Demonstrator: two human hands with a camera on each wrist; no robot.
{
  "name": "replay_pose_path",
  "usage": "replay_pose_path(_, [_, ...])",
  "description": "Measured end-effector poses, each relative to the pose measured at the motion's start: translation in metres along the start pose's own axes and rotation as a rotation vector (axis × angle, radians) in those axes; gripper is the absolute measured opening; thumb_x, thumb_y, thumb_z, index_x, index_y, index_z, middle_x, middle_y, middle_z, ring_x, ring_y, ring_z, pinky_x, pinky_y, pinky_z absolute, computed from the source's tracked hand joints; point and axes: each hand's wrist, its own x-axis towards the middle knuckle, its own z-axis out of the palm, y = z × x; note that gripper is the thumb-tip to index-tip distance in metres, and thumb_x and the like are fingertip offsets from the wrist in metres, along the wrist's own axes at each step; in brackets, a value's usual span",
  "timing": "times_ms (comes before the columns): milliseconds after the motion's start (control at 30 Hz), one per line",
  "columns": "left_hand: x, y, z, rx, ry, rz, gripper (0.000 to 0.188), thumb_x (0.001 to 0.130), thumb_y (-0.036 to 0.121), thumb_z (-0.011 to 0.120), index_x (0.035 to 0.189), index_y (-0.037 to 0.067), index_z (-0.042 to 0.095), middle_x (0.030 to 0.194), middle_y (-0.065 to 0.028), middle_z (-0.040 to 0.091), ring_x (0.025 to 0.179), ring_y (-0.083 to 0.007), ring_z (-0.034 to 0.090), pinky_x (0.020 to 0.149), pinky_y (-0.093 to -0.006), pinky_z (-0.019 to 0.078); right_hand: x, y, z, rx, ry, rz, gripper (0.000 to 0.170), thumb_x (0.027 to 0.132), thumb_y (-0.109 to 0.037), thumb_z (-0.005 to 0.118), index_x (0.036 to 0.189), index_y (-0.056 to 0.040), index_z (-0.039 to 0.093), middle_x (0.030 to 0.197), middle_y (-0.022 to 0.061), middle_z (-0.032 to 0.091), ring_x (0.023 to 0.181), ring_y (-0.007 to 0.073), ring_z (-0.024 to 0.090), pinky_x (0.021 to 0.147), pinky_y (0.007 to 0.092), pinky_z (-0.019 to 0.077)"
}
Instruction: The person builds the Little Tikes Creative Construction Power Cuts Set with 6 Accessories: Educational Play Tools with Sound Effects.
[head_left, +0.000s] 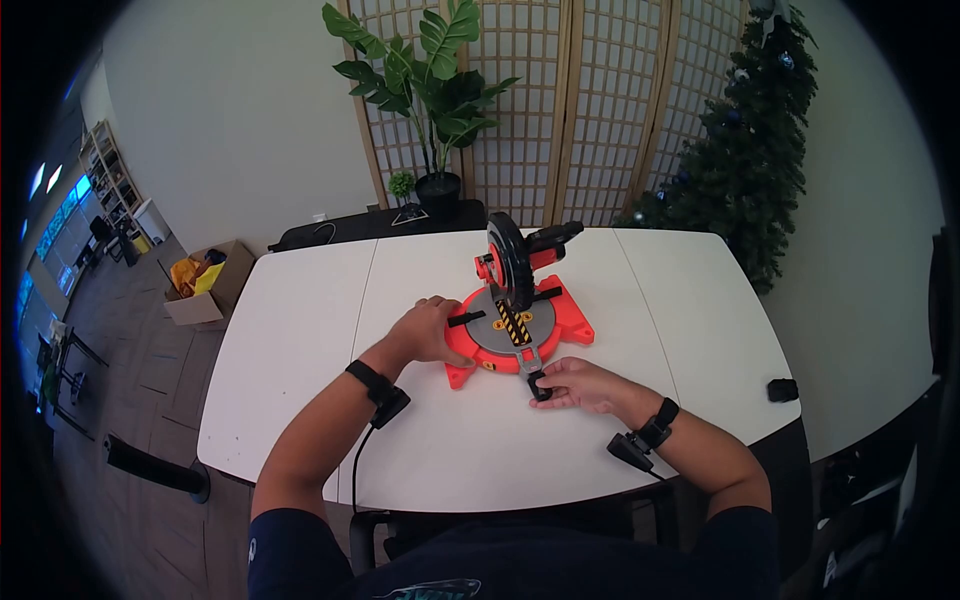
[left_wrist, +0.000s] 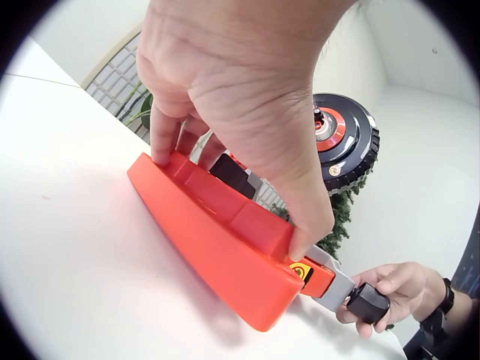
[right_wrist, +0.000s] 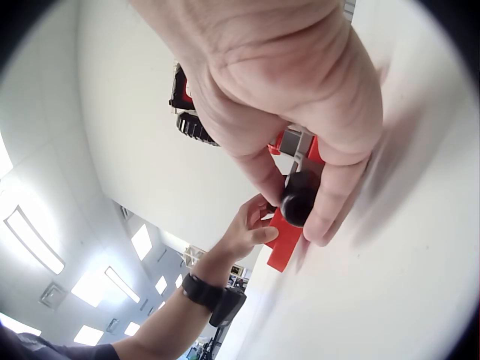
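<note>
A red and grey toy miter saw [head_left: 540,322] stands on the white table, its black blade wheel [head_left: 511,262] raised above the round grey turntable. The left hand [head_left: 428,330] grips the left side of the red base [left_wrist: 217,247], thumb on the near edge and fingers over the far part. At the front of the saw, the right hand [head_left: 580,386] pinches the black knob [right_wrist: 298,199] between thumb and fingers, at the end of the grey arm. Yellow-and-black striping [head_left: 513,318] runs along the slot of the turntable.
A small black object [head_left: 782,390] lies near the table's right edge. Behind the white table [head_left: 300,330] are a potted plant [head_left: 438,190], a folding screen and a decorated tree [head_left: 740,150]. An open cardboard box [head_left: 208,290] sits on the floor at left. Cables hang from both wrist cameras.
</note>
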Motion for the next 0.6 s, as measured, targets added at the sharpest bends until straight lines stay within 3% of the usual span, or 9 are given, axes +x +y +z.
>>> replay_pose_path(133, [0.000,0.000,0.000,-0.009,0.000,0.006,0.108,0.051,0.054,0.088,0.137,-0.003,0.053,0.133,-0.0212,0.058,0.124,-0.0358,0.055,0.107,-0.0410,0.0462,0.006,0.003,-0.007,-0.033,-0.038,-0.003,0.030,0.095,-0.019,0.071,0.107,0.0050,0.060,0.106,0.0138,0.064,0.099,0.0230,0.071,0.093,0.0321,0.0605])
replay_pose_path(300, [-0.001,0.002,-0.002,-0.001,-0.014,-0.006,0.108,0.052,0.053,0.088,0.137,-0.003,0.052,0.133,-0.0211,0.057,0.125,-0.0357,0.054,0.107,-0.0412,0.0460,0.001,-0.001,0.002,-0.370,0.038,0.141,0.042,0.095,-0.031,0.072,0.107,0.0068,0.059,0.102,0.0124,0.063,0.095,0.0204,0.071,0.080,0.0341,0.0631])
replay_pose_path(400, [0.000,0.002,-0.001,-0.001,-0.016,-0.005,0.109,0.052,0.053,0.088,0.137,-0.003,0.052,0.134,-0.0208,0.057,0.125,-0.0358,0.054,0.107,-0.0412,0.0459,-0.001,-0.003,0.005,-0.440,0.049,0.100,0.044,0.095,-0.034,0.071,0.108,0.0063,0.060,0.101,0.0110,0.063,0.093,0.0189,0.069,0.073,0.0338,0.0627])
replay_pose_path(600, [-0.001,0.003,-0.002,0.001,-0.015,-0.008,0.109,0.052,0.053,0.088,0.138,-0.003,0.052,0.135,-0.0204,0.057,0.126,-0.0356,0.054,0.107,-0.0409,0.0457,0.008,0.006,-0.013,-0.175,-0.105,0.041,0.039,0.096,-0.031,0.071,0.107,0.0053,0.060,0.100,0.0110,0.064,0.092,0.0194,0.069,0.080,0.0339,0.0611])
